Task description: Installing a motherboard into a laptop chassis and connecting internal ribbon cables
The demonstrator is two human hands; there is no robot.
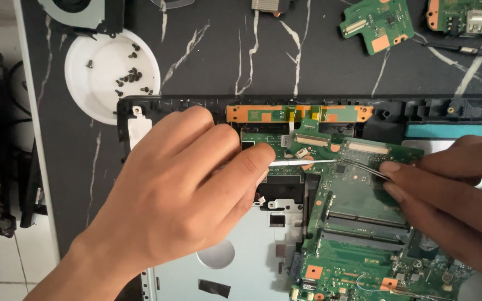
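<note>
Tweezers (302,163) pinched in my left hand (179,189), tip at the connector on the board (358,195). Right hand (447,189) fingers pressed on thin wires (364,167) just past the tip. I'd say keep tip shallow, steady, no prying vs. board.

A white dish (99,89) of dark screws (131,77) is sitting near the left edge of the black marble-patterned desk (207,61). A cooling fan (82,12) is lying at the far left corner. Two small green circuit boards (376,23) (467,17) are resting along the far right edge.
</note>
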